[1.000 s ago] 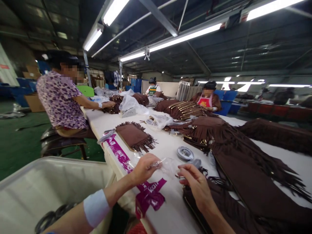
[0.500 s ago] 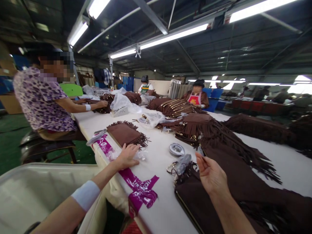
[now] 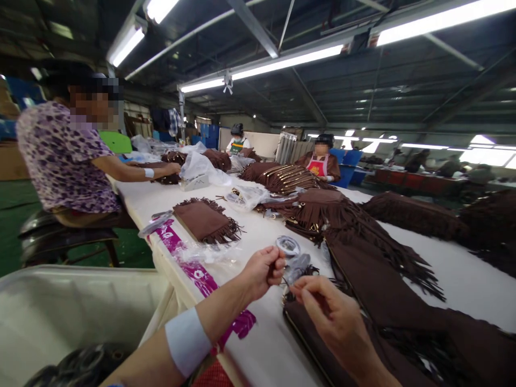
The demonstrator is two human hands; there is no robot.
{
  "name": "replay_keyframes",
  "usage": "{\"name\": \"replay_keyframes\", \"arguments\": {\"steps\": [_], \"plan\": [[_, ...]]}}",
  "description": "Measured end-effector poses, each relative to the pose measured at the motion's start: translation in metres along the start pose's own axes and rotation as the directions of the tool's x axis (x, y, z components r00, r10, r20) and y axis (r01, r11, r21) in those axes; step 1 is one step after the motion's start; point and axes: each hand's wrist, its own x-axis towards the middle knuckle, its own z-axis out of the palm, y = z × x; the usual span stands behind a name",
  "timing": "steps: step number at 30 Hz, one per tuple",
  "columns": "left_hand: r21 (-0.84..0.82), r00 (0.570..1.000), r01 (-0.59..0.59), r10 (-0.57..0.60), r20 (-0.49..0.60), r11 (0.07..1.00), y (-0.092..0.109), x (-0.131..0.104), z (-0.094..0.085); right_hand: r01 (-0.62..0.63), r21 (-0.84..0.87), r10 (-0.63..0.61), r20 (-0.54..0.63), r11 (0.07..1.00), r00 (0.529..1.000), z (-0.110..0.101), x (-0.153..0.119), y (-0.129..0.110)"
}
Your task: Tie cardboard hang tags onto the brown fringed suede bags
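Note:
My left hand (image 3: 263, 271) is curled closed above the table's near side; whatever its fingers hold, if anything, is hidden. Just to its right, my right hand (image 3: 334, 314) pinches thumb against fingers, and what lies between the tips is too small to make out. Beneath the right hand lies a dark brown bag (image 3: 304, 336) with a zipper edge. Grey plastic wrapping (image 3: 298, 267) covers part of its strap hardware. A ring-shaped, plastic-wrapped coil (image 3: 287, 245) rests beyond the fingertips. Left of centre, a fringed brown bag (image 3: 203, 219) lies flat.
Clear plastic film (image 3: 213, 253) and purple tape (image 3: 173, 236) line the table's left edge. A white bin (image 3: 100, 277) stands at lower left, with dark rings inside. Fringed bags (image 3: 379, 252) are heaped on the right. A co-worker (image 3: 68, 156) sits at left; two others are across the table.
My left hand has left the plastic film at the table edge and moved right, closing its fingers near my right hand. My right hand has shifted left and lower.

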Motion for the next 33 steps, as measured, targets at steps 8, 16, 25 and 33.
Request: {"name": "replay_keyframes", "arguments": {"steps": [8,16,25,33], "plan": [[0.539,0.983,0.023,-0.116,0.141,0.842,-0.041,-0.026,0.017,-0.161,0.052,0.164,-0.053,0.986,0.985,-0.021,0.0,0.012],[0.913,0.931,-0.366,0.071,0.359,0.183,0.0,0.049,0.0,-0.216,0.427,0.295,-0.127,0.878,0.947,-0.051,0.021,0.026],[0.371,0.665,-0.689,-0.339,0.665,-0.622,-0.006,0.114,-0.054,-0.457,0.535,0.493,0.084,0.711,0.866,-0.064,0.009,0.069],[0.738,0.752,-0.5,0.195,0.63,-0.454,0.01,0.124,-0.032,-0.334,0.281,0.346,0.01,0.899,0.938,-0.057,0.019,0.053]]}}
